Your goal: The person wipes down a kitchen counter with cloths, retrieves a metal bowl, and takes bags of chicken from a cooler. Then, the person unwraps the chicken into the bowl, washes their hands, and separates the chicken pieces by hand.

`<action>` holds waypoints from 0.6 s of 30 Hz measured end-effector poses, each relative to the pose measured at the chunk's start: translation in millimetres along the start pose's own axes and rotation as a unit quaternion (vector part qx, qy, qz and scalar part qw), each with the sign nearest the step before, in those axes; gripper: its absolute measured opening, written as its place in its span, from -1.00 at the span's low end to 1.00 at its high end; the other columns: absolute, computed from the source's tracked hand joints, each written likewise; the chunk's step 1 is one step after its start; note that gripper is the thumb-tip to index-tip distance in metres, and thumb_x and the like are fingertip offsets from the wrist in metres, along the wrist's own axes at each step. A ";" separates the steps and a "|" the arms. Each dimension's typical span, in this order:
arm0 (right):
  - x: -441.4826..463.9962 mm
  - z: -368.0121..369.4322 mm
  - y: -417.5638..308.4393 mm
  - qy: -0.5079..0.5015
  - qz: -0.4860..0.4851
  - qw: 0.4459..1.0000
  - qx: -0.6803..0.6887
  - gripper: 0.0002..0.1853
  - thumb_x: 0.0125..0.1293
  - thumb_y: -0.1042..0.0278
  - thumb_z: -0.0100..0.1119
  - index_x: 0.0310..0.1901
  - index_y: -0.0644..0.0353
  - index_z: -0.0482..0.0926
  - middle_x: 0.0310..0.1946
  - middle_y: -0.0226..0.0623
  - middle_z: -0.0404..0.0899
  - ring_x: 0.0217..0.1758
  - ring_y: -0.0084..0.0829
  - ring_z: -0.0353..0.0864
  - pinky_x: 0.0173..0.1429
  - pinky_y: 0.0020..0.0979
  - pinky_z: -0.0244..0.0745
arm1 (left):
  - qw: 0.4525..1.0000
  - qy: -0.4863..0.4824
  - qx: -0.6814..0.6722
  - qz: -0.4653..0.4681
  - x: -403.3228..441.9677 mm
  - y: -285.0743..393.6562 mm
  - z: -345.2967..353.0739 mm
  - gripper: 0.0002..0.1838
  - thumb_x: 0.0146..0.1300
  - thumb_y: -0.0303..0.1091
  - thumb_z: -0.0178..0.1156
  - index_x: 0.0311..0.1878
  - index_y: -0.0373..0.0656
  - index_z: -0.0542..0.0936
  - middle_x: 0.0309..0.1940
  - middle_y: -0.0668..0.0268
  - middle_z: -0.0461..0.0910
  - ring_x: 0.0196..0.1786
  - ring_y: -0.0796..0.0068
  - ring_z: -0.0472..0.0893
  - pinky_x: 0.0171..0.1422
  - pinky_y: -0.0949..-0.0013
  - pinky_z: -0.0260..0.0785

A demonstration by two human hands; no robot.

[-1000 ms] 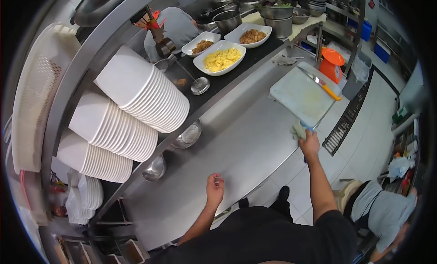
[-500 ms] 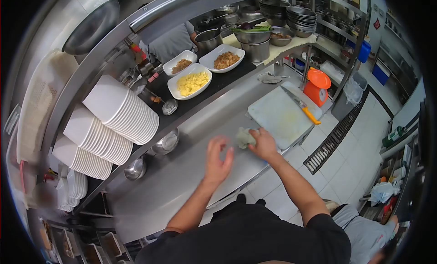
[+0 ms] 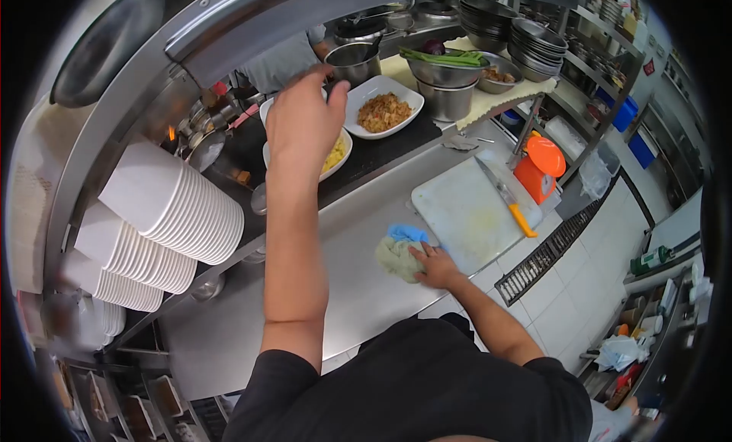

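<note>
By the tabletop's (image 3: 358,232) near edge, the right hand (image 3: 440,266) lies with its fingers stretched over the right side of a crumpled pale green cloth (image 3: 396,260); whether they are clamped on it I cannot tell. A blue cloth (image 3: 408,233) touches that cloth on its far side, and both lie just beside the near left corner of a white cutting board (image 3: 457,209), which bears a knife (image 3: 507,198) with an orange handle. Under the shelf (image 3: 366,154) along the tabletop's far edge sits a steel bowl (image 3: 207,288), its contents hidden. Nested white bowls (image 3: 187,209) stand on the shelf's left part in three stacks. Over the shelf hangs the left hand, (image 3: 309,110) thumb apart from the fingers, fingertips blurred, with nothing visible in its grasp. It partly covers a white dish (image 3: 348,146) of yellow scrambled egg and a second white dish whose contents are hidden; a third white dish (image 3: 412,100), just to the right, holds browned chopped food. Farther off are a steel pot (image 3: 352,64) with a dark-handled utensil in it, a metal bowl (image 3: 446,74) of green stalks and a purple onion (image 3: 433,47) set on another pot (image 3: 447,102), and a shallow bowl (image 3: 501,86) with brownish pieces inside.
</note>
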State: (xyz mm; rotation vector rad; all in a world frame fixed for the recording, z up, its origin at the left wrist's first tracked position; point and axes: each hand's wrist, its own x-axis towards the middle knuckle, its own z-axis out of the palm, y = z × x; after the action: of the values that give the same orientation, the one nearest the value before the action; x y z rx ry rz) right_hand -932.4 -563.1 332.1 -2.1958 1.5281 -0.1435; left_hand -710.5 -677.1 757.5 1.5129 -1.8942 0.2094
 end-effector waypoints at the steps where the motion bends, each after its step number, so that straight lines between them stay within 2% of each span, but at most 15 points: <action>1: 0.2 -0.1 4.8 0.003 -0.011 1.000 0.008 -0.06 0.25 -0.04 0.36 0.62 -0.16 0.15 0.59 0.16 0.11 0.51 0.20 0.29 0.62 0.02 0.12 | 0.999 -0.022 0.018 -0.015 19.5 1.0 10.7 -0.50 0.38 -0.01 0.24 0.29 -0.01 0.60 0.09 0.09 0.71 0.14 0.02 0.68 0.27 0.11 0.49; 3: 0.8 1.6 11.8 0.011 -0.036 0.999 0.025 -0.05 0.25 -0.05 0.36 0.63 -0.16 0.13 0.59 0.19 0.10 0.51 0.22 0.27 0.62 0.01 0.12 | 0.995 -0.064 0.059 -0.044 57.2 -2.6 36.2 -0.45 0.37 0.06 0.21 0.33 0.02 0.59 0.09 0.11 0.72 0.10 0.00 0.70 0.26 0.08 0.50; 6: 8.0 5.5 31.1 0.001 -0.074 0.997 0.039 -0.05 0.25 -0.05 0.37 0.63 -0.15 0.13 0.59 0.22 0.08 0.52 0.22 0.26 0.62 0.01 0.12 | 0.983 -0.139 0.100 -0.062 104.5 -15.5 78.5 -0.51 0.35 0.01 0.21 0.23 -0.02 0.67 0.10 0.12 0.72 0.10 0.02 0.70 0.23 0.07 0.52; 9: 13.8 -10.3 46.9 -0.064 -0.116 0.990 0.041 -0.04 0.30 -0.06 0.34 0.65 -0.14 0.06 0.59 0.28 0.02 0.57 0.25 0.19 0.64 -0.03 0.10 | 0.965 -0.190 0.177 -0.015 132.4 -32.5 116.5 -0.56 0.30 -0.01 0.26 0.11 -0.06 0.74 0.06 0.12 0.74 0.06 0.04 0.72 0.19 0.09 0.53; 12: 17.0 -21.8 61.4 -0.122 -0.144 0.980 0.057 -0.04 0.32 -0.08 0.33 0.66 -0.16 0.03 0.60 0.29 0.00 0.58 0.28 0.17 0.64 -0.02 0.13 | 0.973 -0.176 0.145 -0.037 125.3 -16.7 122.1 -0.57 0.24 0.00 0.33 0.01 -0.13 0.77 0.03 0.10 0.74 0.07 0.07 0.71 0.18 0.10 0.53; 13: 18.0 -26.3 64.0 -0.143 -0.150 0.976 0.063 -0.04 0.33 -0.08 0.33 0.66 -0.16 0.02 0.60 0.29 -0.01 0.58 0.29 0.17 0.64 -0.02 0.14 | 0.982 -0.143 0.120 -0.035 124.6 -21.2 129.3 -0.53 0.19 0.02 0.40 -0.01 -0.17 0.77 -0.03 0.08 0.75 0.07 0.07 0.71 0.18 0.11 0.53; 18: 22.4 -26.5 70.1 -0.141 -0.177 0.972 0.067 -0.04 0.30 -0.04 0.35 0.64 -0.13 0.06 0.59 0.30 0.00 0.55 0.29 0.22 0.61 0.00 0.20 | 0.993 -0.083 0.070 -0.039 116.3 -21.5 131.9 -0.56 0.20 0.00 0.42 -0.04 -0.16 0.77 -0.09 0.07 0.75 0.03 0.06 0.71 0.18 0.12 0.52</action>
State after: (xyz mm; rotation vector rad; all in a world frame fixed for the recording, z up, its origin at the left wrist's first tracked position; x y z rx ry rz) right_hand -993.3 -611.2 322.1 -2.2473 0.9421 -0.0407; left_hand -754.6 -845.1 722.8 1.7417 -1.9807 0.1895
